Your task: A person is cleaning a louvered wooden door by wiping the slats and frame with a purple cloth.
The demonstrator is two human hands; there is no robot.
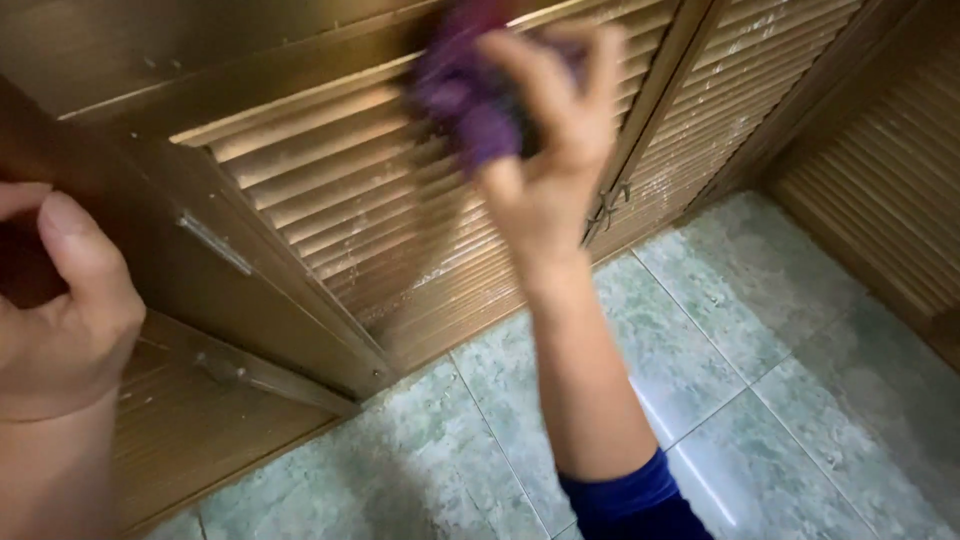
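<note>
The left hand [60, 320], fingers curled empty, nears dusty louvred doors [340, 210]; right hand [545, 150] grips a purple cloth [465, 95] above green tiles [760, 400].

No packages, labels, signs or screens are to be seen in this view.
</note>
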